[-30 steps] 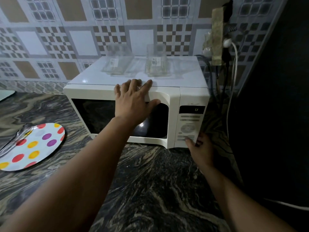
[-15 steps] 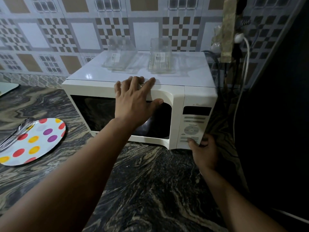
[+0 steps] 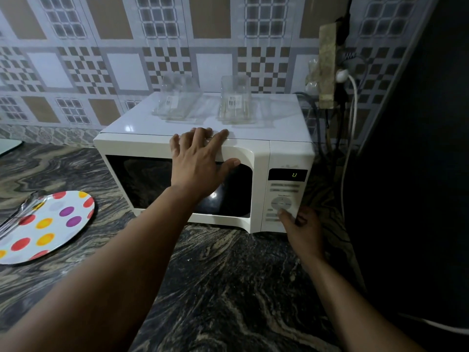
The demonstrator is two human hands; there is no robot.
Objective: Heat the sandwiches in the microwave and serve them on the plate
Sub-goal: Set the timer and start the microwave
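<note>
Left hand (image 3: 196, 161) flat on closed microwave (image 3: 261, 148) door top. Right hand (image 3: 303, 228) thumb on lower control panel (image 3: 285, 199). Spotted plate (image 3: 48, 227) with tongs (image 3: 21, 212) left on counter (image 3: 228, 288).

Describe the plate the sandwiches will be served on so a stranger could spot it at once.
Start at the white microwave on the dark marbled counter, then look along the counter to its left. The plate lies flat there, with metal tongs resting on its left edge. It is the only round thing on the counter, white with red, yellow and purple dots.
</note>
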